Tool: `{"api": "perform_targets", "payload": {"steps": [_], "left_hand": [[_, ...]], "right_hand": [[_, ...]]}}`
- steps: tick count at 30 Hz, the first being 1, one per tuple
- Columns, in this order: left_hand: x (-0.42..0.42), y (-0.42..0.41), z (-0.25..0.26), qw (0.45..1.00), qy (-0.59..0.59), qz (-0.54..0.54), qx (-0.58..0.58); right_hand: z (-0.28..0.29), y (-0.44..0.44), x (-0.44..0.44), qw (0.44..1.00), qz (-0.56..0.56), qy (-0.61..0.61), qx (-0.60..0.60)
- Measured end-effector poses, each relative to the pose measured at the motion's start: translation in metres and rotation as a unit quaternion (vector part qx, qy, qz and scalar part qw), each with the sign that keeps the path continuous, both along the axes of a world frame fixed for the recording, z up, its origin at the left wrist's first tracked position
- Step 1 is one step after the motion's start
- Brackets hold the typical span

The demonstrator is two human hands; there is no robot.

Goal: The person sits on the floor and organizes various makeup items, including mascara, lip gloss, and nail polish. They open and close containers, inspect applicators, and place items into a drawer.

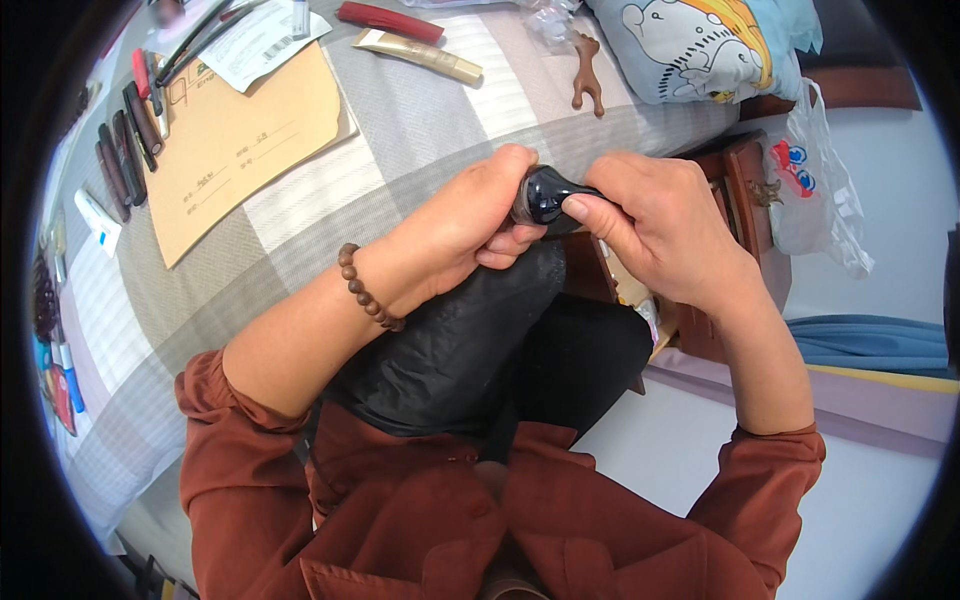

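Observation:
In the head view, my left hand point(491, 210) wraps around a dark, glossy rounded object point(546, 196), perhaps a jar or container, whose wide end faces right. The narrowing neck of the same object lies between the thumb and fingers of my right hand point(660, 217). Both hands are close together above my lap, near the edge of the bed. Most of the part inside my left hand is hidden by its fingers. A brown bead bracelet point(363, 292) circles my left wrist.
On the checked bedspread point(307, 232) lie a brown paper envelope point(247, 150), a gold tube point(420, 56), a red case point(390, 22), a brown wooden massage tool point(587, 75) and several dark pens or tubes point(120, 157). A cartoon pillow point(697, 45) and a plastic bag point(810, 187) are at right.

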State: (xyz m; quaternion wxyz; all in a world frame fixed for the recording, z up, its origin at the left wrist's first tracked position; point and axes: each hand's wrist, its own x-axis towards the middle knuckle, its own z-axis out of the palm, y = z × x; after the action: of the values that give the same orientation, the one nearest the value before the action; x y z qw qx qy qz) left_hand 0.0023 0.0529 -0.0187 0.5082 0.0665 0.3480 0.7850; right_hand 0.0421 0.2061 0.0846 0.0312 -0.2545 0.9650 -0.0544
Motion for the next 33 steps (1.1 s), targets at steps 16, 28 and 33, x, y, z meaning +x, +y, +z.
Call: {"api": "perform_targets", "payload": {"steps": [16, 28, 33], "left_hand": [[0.004, 0.003, -0.001, 0.999, 0.014, 0.046, 0.007], [0.001, 0.002, -0.003, 0.999, -0.027, -0.014, 0.022], [0.001, 0.0, 0.001, 0.998, -0.047, -0.021, 0.021]], "right_hand": [[-0.004, -0.004, 0.002, 0.983, -0.116, -0.093, -0.107], [-0.001, 0.0, 0.003, 0.998, 0.039, 0.043, 0.017], [0.002, 0.006, 0.001, 0.983, 0.112, 0.132, 0.053]]}}
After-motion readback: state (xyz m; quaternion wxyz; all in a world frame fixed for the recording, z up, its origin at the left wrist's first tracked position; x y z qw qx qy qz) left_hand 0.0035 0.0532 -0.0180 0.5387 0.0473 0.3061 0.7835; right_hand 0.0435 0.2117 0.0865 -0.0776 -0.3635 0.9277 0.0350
